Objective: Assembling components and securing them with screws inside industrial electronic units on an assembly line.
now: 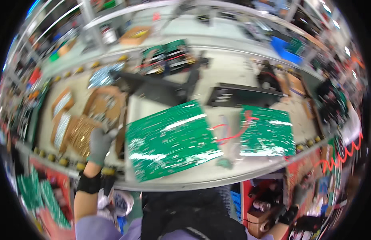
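My left hand (100, 147), in a grey glove with a black wrist band, is over the right edge of a cardboard box of brass-coloured small parts (79, 134). Its fingers are drawn together; what they hold, if anything, is too blurred to name. Just beyond them is a cardboard box with a few silvery small parts (99, 103). To the right lies a large green circuit board (169, 140), joined by red wires (229, 139) to a smaller green board (267, 132). My right hand (300, 195), also gloved, is low at the right, below the bench edge; motion smears its fingers.
Dark metal panels (153, 88) and a black slotted metal piece (245, 96) lie behind the boards. An assembly with green boards (167, 56) stands farther back. A red coiled cord (341, 158) hangs at the right. The bench's metal front edge (185, 186) runs before me.
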Demonstrator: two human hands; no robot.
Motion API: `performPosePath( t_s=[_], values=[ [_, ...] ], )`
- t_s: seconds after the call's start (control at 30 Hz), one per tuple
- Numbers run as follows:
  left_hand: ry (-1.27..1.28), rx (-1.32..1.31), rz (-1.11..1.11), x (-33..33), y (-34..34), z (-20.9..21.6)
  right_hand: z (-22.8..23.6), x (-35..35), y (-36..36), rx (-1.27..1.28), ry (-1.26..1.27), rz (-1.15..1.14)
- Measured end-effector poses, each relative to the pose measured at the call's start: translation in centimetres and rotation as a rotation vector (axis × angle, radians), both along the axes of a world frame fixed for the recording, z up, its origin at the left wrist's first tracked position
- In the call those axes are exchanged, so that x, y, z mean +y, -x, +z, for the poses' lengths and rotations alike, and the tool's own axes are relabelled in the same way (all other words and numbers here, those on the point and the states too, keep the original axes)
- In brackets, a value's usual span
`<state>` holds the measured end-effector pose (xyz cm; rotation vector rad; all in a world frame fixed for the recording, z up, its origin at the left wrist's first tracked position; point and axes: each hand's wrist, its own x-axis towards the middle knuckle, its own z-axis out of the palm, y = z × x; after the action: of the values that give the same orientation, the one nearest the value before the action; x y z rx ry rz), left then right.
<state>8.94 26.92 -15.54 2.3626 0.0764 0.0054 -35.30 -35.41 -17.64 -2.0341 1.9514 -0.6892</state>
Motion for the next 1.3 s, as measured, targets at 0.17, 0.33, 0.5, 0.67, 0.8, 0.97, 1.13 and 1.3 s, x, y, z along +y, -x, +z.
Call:
performPosePath(
  t_s=[0.17, 0.33, 0.5, 0.67, 0.8, 0.97, 1.13, 1.3],
  values=[
    [0.766, 0.085, -0.071, -2.7, 4.2, 5.5, 5.8, 6.1, -8.4, -0.778, -0.134, 0.079],
    [1.110, 0.327, -0.114, -6.0, 8.0, 7.1, 10.9, 17.6, -19.6, -1.607, -0.175, 0.780],
    [1.316, 0.541, -0.178, -7.4, 9.5, 6.1, 14.1, 29.2, -29.4, -1.613, -0.603, 1.659],
    [1.330, 0.554, -0.121, -6.5, 9.2, 5.1, 14.6, 37.4, -33.3, -1.651, -0.764, 1.800],
    [1.389, 0.581, -0.074, -5.9, 8.5, 4.8, 14.4, 39.6, -34.8, -1.623, -0.722, 1.847],
    [1.372, 0.634, -0.005, -6.0, 8.0, 4.7, 14.0, 40.7, -35.5, -1.565, -0.592, 1.970],
    [1.447, 0.642, 0.040, -6.0, 7.8, 4.5, 13.6, 40.8, -35.6, -1.491, -0.559, 2.065],
    [1.570, 0.602, 0.149, -6.7, 8.0, 5.1, 12.9, 40.1, -36.8, -1.488, -0.542, 2.287]
  ],
)
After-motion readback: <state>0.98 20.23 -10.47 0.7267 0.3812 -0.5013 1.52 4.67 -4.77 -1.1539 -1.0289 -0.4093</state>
